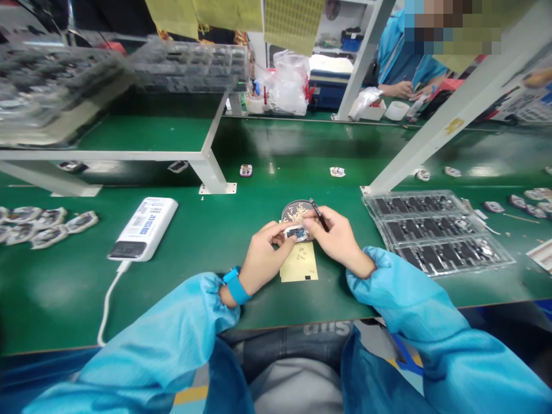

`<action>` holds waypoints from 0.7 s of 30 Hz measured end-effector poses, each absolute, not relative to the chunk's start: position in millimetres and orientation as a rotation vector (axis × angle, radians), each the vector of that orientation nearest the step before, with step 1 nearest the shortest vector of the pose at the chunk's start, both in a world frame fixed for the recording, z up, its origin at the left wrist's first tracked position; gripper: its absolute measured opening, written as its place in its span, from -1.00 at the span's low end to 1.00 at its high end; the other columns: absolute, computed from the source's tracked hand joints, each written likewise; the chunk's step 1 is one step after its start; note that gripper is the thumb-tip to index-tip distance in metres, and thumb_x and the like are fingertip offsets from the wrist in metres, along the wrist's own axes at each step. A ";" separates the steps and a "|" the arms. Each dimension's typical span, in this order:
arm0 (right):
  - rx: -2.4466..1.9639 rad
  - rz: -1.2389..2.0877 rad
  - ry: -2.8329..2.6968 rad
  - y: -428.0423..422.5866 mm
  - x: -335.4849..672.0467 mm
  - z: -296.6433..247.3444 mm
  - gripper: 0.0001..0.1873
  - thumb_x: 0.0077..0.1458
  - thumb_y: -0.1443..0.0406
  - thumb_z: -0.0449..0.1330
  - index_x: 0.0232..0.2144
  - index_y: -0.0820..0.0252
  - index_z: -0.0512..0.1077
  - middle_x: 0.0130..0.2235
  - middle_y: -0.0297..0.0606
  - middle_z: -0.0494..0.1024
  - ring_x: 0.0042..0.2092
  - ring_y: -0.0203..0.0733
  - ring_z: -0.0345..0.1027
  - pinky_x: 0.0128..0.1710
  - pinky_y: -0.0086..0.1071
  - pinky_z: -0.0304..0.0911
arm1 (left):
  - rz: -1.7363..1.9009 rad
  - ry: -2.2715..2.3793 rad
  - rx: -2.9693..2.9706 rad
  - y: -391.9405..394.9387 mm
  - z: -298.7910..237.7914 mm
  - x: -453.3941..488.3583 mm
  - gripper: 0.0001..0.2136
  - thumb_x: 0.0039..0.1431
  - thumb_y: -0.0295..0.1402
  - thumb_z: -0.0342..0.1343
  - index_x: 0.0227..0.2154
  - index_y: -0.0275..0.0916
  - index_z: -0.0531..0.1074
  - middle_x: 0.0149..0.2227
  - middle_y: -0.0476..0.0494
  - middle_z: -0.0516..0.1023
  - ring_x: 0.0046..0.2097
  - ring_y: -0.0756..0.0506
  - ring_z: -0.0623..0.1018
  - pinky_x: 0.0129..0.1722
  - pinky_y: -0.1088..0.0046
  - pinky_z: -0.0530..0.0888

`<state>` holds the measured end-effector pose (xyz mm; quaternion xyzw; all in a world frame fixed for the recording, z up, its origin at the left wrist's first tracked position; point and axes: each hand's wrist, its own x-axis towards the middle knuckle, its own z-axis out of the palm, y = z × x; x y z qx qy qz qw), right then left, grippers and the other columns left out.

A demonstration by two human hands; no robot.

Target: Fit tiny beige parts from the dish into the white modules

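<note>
My left hand (264, 253) is closed on a small white-rimmed electronic device (295, 232), its dark inside facing up. Close against it, my right hand (334, 233) grips a thin black pen-like tool (319, 215); its fingertips reach the device's right edge. Whether those fingertips also pinch a small part is too fine to see. Just behind the hands lies a round dark dish (297, 208) with many tiny light pieces in it. Under the hands rests a yellow paper sheet (298, 267) bearing a few small bits.
A clear tray of dark parts (435, 230) lies to the right. On the left are a white power bank (144, 227) with a cable and several similar devices (49, 225). White shelf legs (214, 172) stand behind. A co-worker (407, 63) sits across the bench.
</note>
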<state>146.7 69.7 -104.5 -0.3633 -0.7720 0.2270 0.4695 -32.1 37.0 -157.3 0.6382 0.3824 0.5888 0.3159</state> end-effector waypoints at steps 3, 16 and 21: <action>-0.779 0.392 -1.969 67.9 153.0 -97.9 -0.87 0.22 0.24 0.27 -0.33 0.19 0.52 -0.31 -0.28 0.52 -0.23 -0.24 0.40 -0.18 -0.35 0.31 | 1.527 1.108 1.846 34.7 -155.6 -33.3 -0.74 0.21 -0.45 0.17 -0.06 -0.20 0.60 -0.35 -0.04 0.42 -0.38 0.02 0.40 -0.36 0.50 0.39; -0.512 0.212 -2.258 72.9 161.5 -111.9 -0.82 0.21 0.32 0.30 -0.11 0.10 0.54 -0.24 -0.27 0.48 -0.20 -0.23 0.41 -0.21 -0.34 0.34 | 1.506 1.150 1.962 33.2 -155.6 -35.0 -0.71 0.23 -0.50 0.13 -0.02 -0.17 0.57 -0.36 -0.02 0.40 -0.33 0.01 0.38 -0.35 0.50 0.33; -0.551 0.191 -2.265 72.5 161.3 -112.8 -0.82 0.23 0.32 0.28 -0.10 0.07 0.55 -0.21 -0.26 0.49 -0.17 -0.22 0.42 -0.17 -0.32 0.37 | 1.516 1.170 1.999 33.6 -157.4 -36.2 -0.69 0.23 -0.52 0.13 -0.01 -0.15 0.56 -0.36 -0.01 0.38 -0.32 0.00 0.39 -0.32 0.48 0.34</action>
